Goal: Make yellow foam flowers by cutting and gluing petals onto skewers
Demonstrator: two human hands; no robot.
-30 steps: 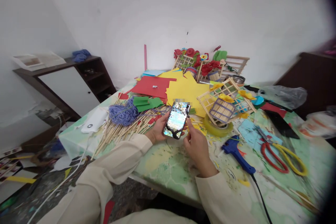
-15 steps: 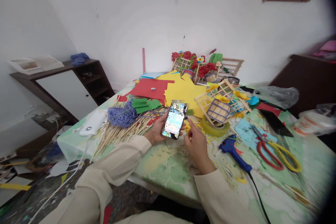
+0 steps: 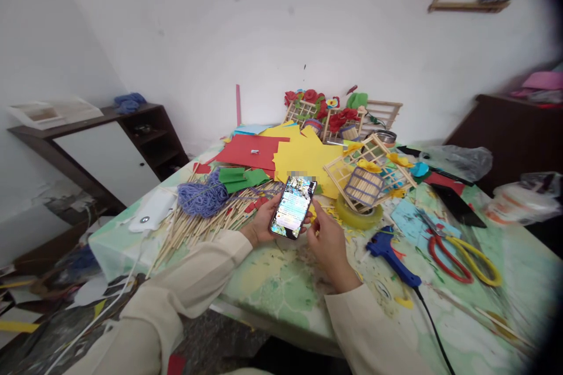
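My left hand holds a lit phone tilted above the table, fingers wrapped round its lower edge. Right beside the phone's right edge is my right hand, fingers curled, with the thumb close to the screen. Whether the thumb touches the glass I cannot tell. Both arms wear cream sleeves. Wooden sticks lie spread just left of the left hand.
Purple yarn, green, red and yellow paper lie behind the phone. A stick frame with a small basket sits on a tape roll. A blue glue gun and red-yellow scissors lie right. A white box sits left.
The view has drifted slightly. My left hand keeps the phone in the same grip; my right hand stays beside it, its thumb shifting a little near the screen.
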